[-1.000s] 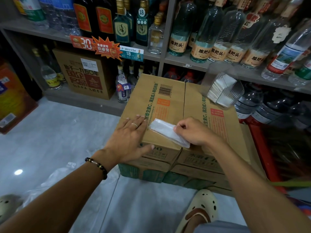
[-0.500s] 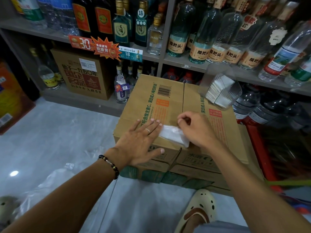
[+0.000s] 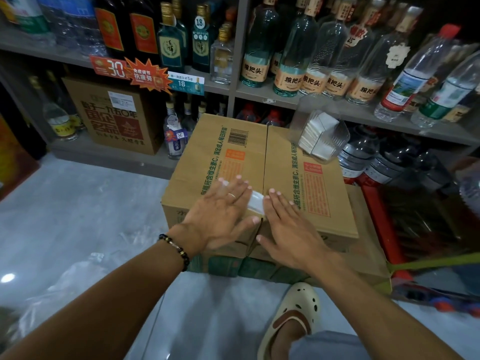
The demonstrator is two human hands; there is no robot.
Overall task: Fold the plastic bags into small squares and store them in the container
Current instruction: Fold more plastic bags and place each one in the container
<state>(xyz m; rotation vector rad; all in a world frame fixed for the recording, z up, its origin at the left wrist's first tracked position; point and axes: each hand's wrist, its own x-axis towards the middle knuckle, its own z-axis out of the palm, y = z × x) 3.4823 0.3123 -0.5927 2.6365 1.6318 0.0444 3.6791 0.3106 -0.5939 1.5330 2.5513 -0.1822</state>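
The folded plastic bag [image 3: 255,202] is pressed flat on the cardboard box [image 3: 309,193] between the flat, open left hand [image 3: 218,211] and right hand [image 3: 285,224], the container [image 3: 320,136] lying at one o'clock, nearer the right hand.

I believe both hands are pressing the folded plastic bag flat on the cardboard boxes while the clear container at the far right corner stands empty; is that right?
Not quite: the clear container is not empty; it already holds a stack of folded white bags. The rest stands: the left hand and right hand lie flat with straight fingers on the folded plastic bag atop the cardboard boxes. The head view shows it.
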